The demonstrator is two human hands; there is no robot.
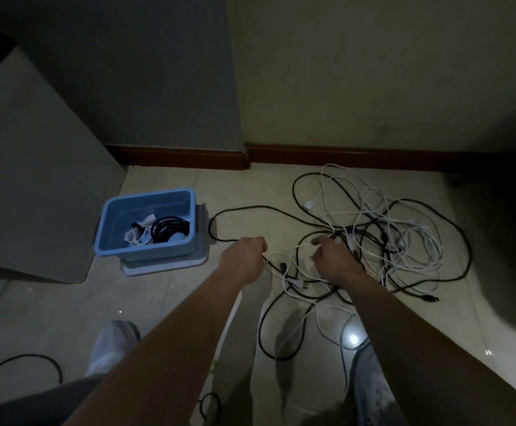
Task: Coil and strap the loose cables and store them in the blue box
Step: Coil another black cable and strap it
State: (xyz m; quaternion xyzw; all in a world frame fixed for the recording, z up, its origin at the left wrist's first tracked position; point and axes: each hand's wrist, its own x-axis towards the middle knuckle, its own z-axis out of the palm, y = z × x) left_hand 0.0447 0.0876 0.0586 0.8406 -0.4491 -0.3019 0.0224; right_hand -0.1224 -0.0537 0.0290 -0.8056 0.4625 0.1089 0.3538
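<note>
Sprawling cable tangle [373, 241], blue box [152, 207], skirting board [342, 153]

Black and white loose cables [382, 241] sprawl tangled on the floor, well right of the open blue box [149, 222], which holds a black coil [169, 230] and white leads [138, 236]

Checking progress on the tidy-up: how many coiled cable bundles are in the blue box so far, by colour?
black bundle: 1
white bundle: 1
Total in the blue box: 2
</note>
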